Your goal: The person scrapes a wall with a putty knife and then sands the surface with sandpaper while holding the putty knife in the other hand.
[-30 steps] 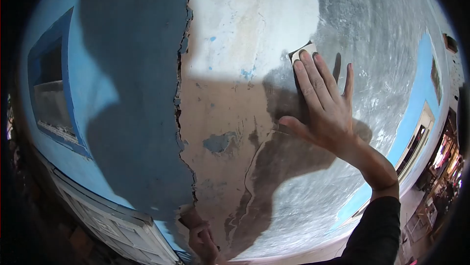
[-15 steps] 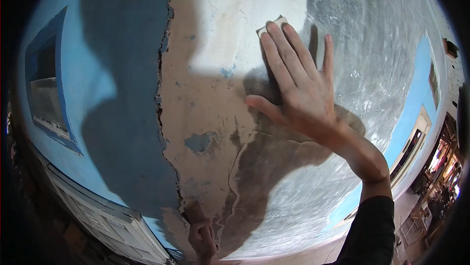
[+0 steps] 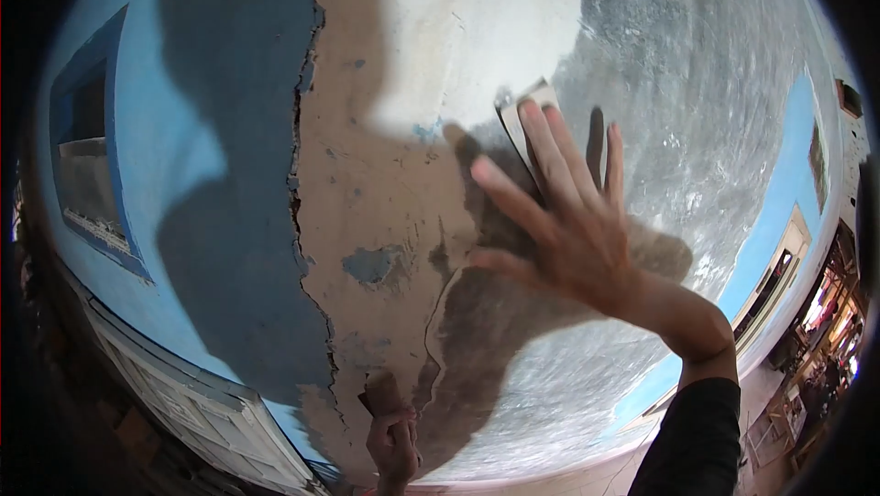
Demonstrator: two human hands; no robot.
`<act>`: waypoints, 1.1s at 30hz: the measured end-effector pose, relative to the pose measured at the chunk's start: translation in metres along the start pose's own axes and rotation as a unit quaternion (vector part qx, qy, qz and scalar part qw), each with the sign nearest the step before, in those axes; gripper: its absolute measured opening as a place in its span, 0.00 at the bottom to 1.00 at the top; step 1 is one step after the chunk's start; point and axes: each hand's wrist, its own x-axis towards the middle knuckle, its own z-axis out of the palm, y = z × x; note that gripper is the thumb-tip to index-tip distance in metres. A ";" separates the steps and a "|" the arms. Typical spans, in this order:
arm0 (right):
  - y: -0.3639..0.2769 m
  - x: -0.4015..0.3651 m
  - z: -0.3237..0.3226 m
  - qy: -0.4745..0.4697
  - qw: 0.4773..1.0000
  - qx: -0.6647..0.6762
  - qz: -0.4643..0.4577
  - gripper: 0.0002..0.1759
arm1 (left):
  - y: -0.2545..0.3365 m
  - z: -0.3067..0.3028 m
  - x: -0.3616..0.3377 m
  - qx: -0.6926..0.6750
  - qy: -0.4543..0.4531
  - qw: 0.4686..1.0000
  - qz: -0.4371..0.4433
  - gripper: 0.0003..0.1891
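Note:
My right hand (image 3: 582,225) lies against the wall (image 3: 367,193), its fingers spread over a pale, folded piece of sandpaper (image 3: 515,127). Two fingertips press the sandpaper to the plaster, while the index finger and thumb reach out to its left; part of the sheet is hidden under the hand. Low in the view, my left hand (image 3: 394,446) is closed around a small flat brown piece (image 3: 383,395) with a dark edge, held up close to the wall. Shadow makes its kind hard to tell.
A jagged crack (image 3: 298,166) divides blue paint from bare plaster. Grey skim coat (image 3: 669,120) covers the right side. A blue-framed window (image 3: 92,148) is at far left, white panelled shutters (image 3: 202,413) are below it, and clutter (image 3: 816,331) is at right.
My right hand has slid down and slightly right with the sandpaper, its index finger lifting away leftward. My left hand and its brown piece have shifted a little to the right.

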 end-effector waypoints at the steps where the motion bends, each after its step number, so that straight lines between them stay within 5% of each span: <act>1: 0.000 -0.001 0.002 -0.001 1.000 -0.004 -0.007 0.47 | -0.001 0.000 0.004 0.006 -0.001 1.000 0.005 0.05; 15: 0.001 0.030 0.004 0.010 0.999 -0.028 -0.024 0.43 | -0.003 -0.007 0.004 0.007 0.032 0.997 -0.064 0.05; 33: -0.003 0.009 -0.002 -0.017 0.999 -0.033 0.000 0.48 | -0.002 -0.017 0.011 0.014 0.010 0.999 0.029 0.06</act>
